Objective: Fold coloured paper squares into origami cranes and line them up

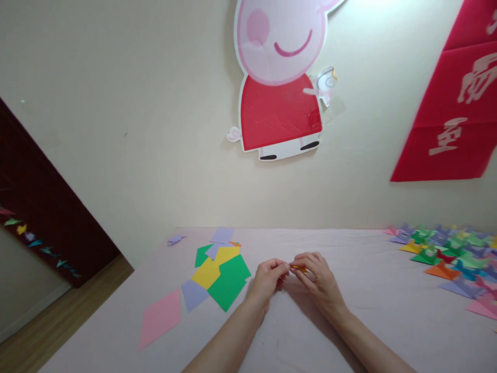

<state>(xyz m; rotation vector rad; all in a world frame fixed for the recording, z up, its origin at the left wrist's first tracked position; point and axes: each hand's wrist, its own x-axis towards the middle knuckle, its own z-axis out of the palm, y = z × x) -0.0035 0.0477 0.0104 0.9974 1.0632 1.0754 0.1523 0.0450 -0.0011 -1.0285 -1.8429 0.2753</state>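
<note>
My left hand (268, 280) and my right hand (317, 278) meet over the middle of a pale table (310, 331). Both pinch a small folded orange paper piece (298, 268) between their fingertips, just above the tabletop. The piece is mostly hidden by my fingers. Left of my hands lies a loose pile of flat paper squares (222, 274) in green, yellow and lilac. A single pink paper square (161, 317) lies nearer the table's left edge.
Many folded paper figures (452, 254) in several colours crowd the table's right side. A small lilac folded piece (176, 239) sits at the far left corner. Behind the table, the wall bears a cartoon pig cutout (280, 77) and a red banner (454, 103). The wooden floor (66, 311) shows at left.
</note>
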